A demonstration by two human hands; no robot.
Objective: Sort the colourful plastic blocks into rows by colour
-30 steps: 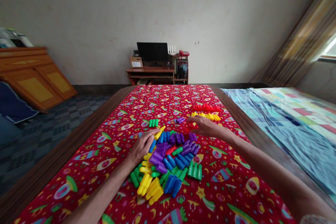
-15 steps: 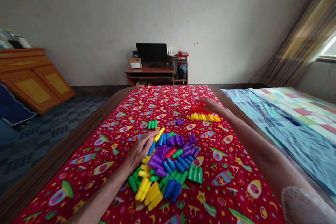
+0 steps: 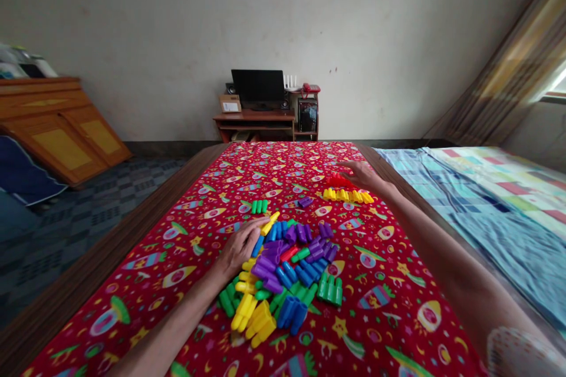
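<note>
My left hand [image 3: 242, 245] lies at the left edge of a heap of plastic toy blocks, its fingers closed on a yellow block [image 3: 269, 224]. Purple blocks [image 3: 270, 265], blue blocks [image 3: 292, 312], green blocks [image 3: 330, 288] and more yellow ones make up most of the heap. Farther off to the right, my right hand [image 3: 365, 174] reaches over a row of red blocks [image 3: 338, 180], with its fingers stretched out and apart. The hand partly hides that row. Just nearer than the red row is a row of yellow blocks [image 3: 348, 195].
Green blocks [image 3: 259, 206] stand apart beyond the heap, and a purple block [image 3: 305, 202] lies between heap and rows. A red patterned cloth [image 3: 177, 300] covers the table. A bed [image 3: 499, 218] adjoins at right; a desk with a monitor [image 3: 257, 89] stands beyond.
My right hand has shifted slightly over the red blocks, and more of their row shows. The left hand keeps its place at the yellow block. The whole view has tilted a little.
</note>
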